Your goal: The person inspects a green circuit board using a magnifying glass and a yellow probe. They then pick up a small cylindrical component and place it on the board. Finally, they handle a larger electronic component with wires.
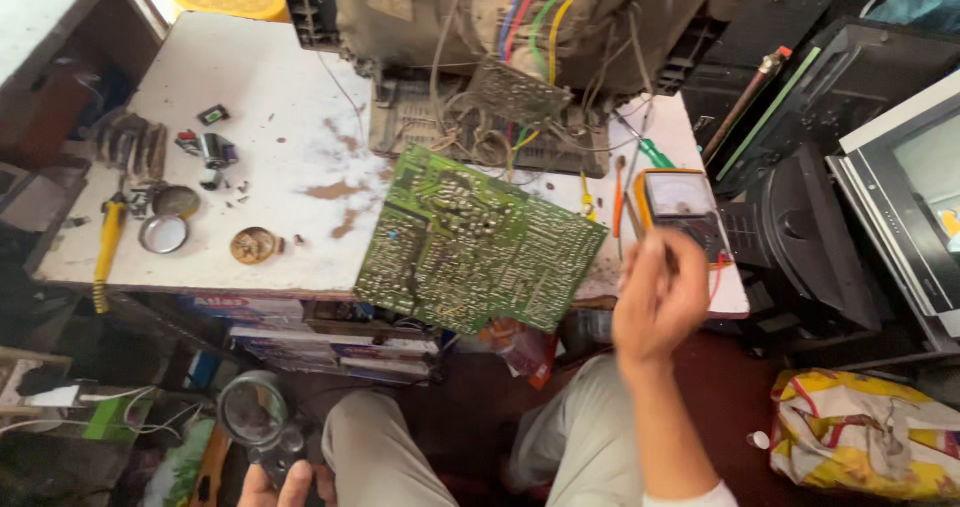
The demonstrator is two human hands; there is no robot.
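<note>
nearest you, at the bottom of the view, your left hand (285, 487) is curled around the dark handle of a round-lensed magnifying glass (253, 410), held low beside your left knee, below the worktable's front edge. your right hand (660, 297) is raised just off the front right corner of the worn white worktable (270, 97), fingers bunched loosely together; it is blurred, and you cannot tell whether they pinch anything.

just left of that hand, a large green printed circuit board (470, 242) lies solder side up, tilted, overhanging the table's front edge. behind your right hand, at the right edge, sits an orange-cased analogue multimeter (685, 207), with a green-handled screwdriver (655, 154) just beyond it.

toward the front left corner lie a yellow-handled soldering iron (107, 242), an open round tin (164, 234) and a brownish round disc (253, 245).

at the table's far edge stands an opened old television chassis (520, 27), with coloured wires running down to a second board, touching the green board's far side.
</note>
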